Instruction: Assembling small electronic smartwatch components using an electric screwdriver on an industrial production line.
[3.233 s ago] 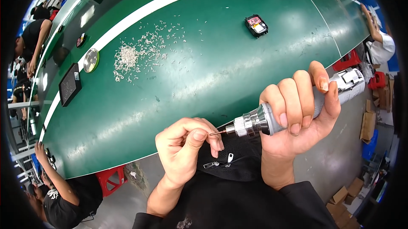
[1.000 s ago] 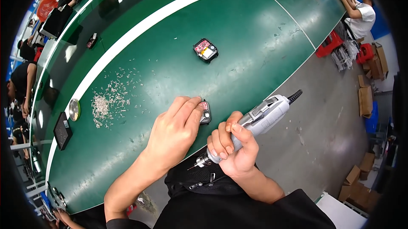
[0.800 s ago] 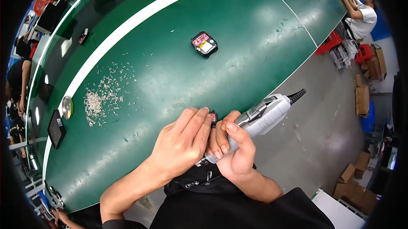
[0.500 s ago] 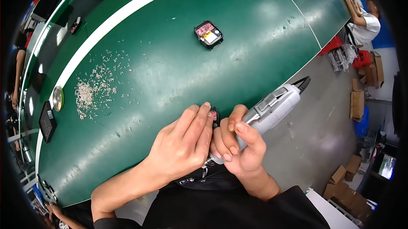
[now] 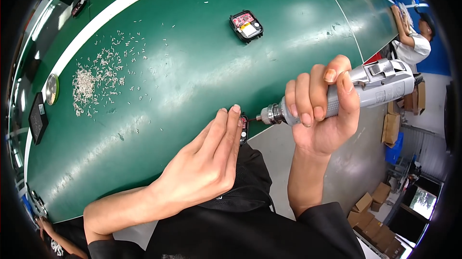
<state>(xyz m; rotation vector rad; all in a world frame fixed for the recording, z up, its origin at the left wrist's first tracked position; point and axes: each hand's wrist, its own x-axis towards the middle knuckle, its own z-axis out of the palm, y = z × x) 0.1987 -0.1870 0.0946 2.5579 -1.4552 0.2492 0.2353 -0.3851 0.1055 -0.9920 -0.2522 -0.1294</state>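
The near case [image 5: 244, 127], a small black shell with a reddish board inside, lies at the near edge of the green table [image 5: 192, 76], its left part hidden by the left hand [image 5: 208, 165]. That hand lies over the near case with its fingers straight and together (its thumb is out of sight, so I cannot tell whether it grips). Just right of the near case, the right hand [image 5: 321, 131] wraps its fingers around a grey electric screwdriver [image 5: 378, 87], which points leftward, its thin bit reaching the near case's right side; whether the tip touches is too small to tell. Beyond the near case, well apart, sits a second open case [image 5: 246, 26] with a reddish board and a pale block. Left of the near case spreads a heap of tiny pale pieces [image 5: 84, 87], and farther left stand a round dish [image 5: 52, 88] and a black tray [image 5: 37, 118].
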